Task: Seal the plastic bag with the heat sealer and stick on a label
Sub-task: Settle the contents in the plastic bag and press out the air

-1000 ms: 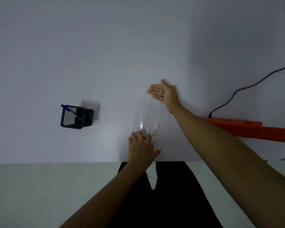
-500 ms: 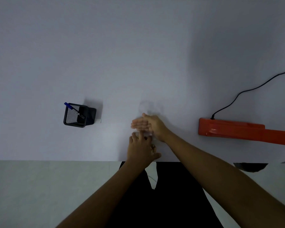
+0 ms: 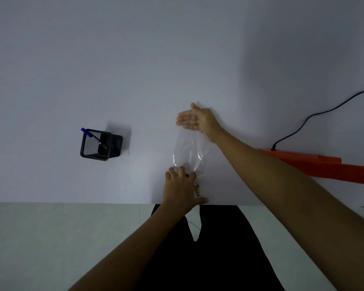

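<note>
A clear plastic bag (image 3: pixel 188 152) lies flat on the white table (image 3: pixel 135 70), its length running away from me. Small brownish contents show at its near end, beside my left hand (image 3: pixel 182 186). That hand presses the near end down, fingers bent over the bag. My right hand (image 3: pixel 195 119) lies at the bag's far end with its fingers straight and together, edge on the plastic. The orange heat sealer (image 3: pixel 324 166) sits to the right, partly hidden behind my right forearm. I see no label.
A black mesh pen holder (image 3: pixel 97 145) with a blue pen stands left of the bag. A black cable (image 3: pixel 315 114) runs from the sealer to the right edge. The table's front edge lies just behind my left hand; floor and my dark trousers are below.
My right hand slid from beside my left hand out along the bag to its far end, flattening the plastic. My left hand stayed at the near end.
</note>
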